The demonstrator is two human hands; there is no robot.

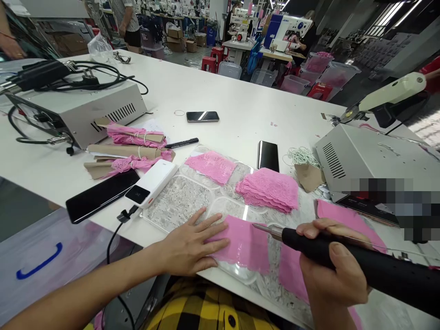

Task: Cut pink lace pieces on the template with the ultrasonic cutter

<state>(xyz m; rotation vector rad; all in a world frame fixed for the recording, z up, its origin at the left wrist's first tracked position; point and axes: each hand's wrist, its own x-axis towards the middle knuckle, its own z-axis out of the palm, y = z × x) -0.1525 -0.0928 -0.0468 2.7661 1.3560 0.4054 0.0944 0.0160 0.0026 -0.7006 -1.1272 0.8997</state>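
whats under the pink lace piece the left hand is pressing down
The flat pink lace piece lies on a clear glass plate with white lace patterning showing through it. The left hand pins its edge; what lies directly beneath the fabric is covered.

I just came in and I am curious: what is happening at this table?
A person presses the left hand flat on a pink lace piece lying on a clear plate. The right hand grips a black heated cutting tool, its metal tip over the lace. A stack of pink lace pieces lies behind.
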